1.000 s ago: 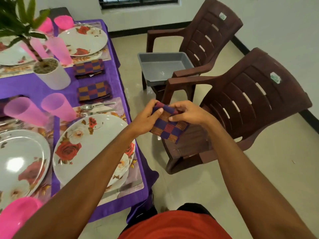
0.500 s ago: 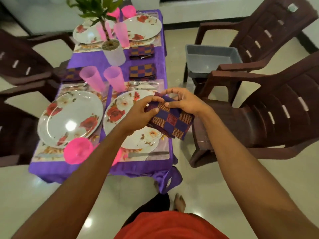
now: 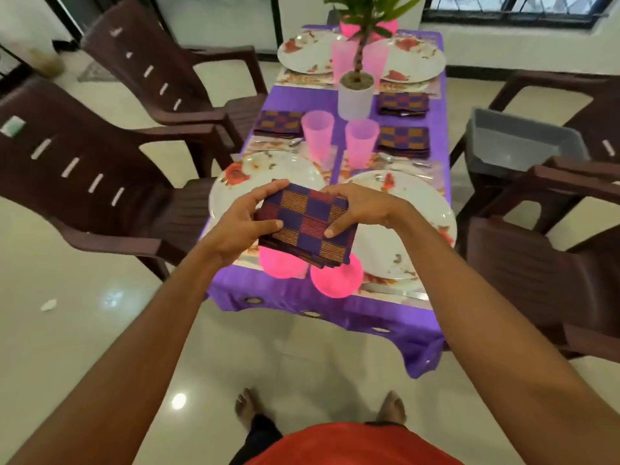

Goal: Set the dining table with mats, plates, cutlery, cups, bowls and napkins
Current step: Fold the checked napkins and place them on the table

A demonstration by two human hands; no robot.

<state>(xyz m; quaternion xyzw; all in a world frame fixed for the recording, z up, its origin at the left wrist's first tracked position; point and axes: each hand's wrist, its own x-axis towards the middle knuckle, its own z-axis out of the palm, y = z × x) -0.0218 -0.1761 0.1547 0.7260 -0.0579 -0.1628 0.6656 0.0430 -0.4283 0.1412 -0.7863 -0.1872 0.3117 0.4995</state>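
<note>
Folded checked napkin [image 3: 307, 226]: held above the near end of the desk [image 3: 295, 298] by left hand [image 3: 240, 226] and right hand [image 3: 360, 206], thumbs on top. Desk, purple cloth: floral plates [image 3: 406, 203], pink cups [image 3: 317, 134], two pink bowls [image 3: 337, 280] at the near edge, three more folded napkins, potted plant [image 3: 355, 95]. Brown plastic chairs [image 3: 100, 156] either side; grey tub [image 3: 523, 142] on one at right.

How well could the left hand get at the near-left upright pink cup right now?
Probably yes, but not yet: the left hand grips the napkin with the right hand; the pink cup stands unobstructed beyond the plate.
</note>
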